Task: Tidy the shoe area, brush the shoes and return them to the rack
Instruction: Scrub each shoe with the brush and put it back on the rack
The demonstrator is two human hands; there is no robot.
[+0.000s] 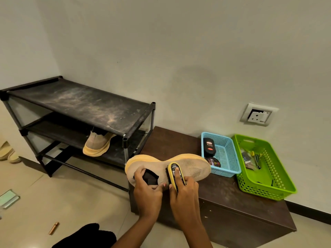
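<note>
A beige knit shoe (193, 167) with a yellow sole lies on its side over the left end of a low dark wooden bench (170, 140). My left hand (147, 190) grips it at the dark ankle opening. My right hand (184, 192) holds a yellow-backed shoe brush (173, 170) with its bristles pressed against the shoe's upper. The matching shoe (96, 145) rests on the middle shelf of a dusty black shoe rack (80, 102) to the left.
On the bench stand a blue basket (227, 153) with a polish bottle and tin, and a green basket (268, 178) with small tools. A wall socket (258, 114) is above. Pale slippers (9, 154), a small brown stick (53, 228) and dark cloth (89, 235) lie on the tiled floor.
</note>
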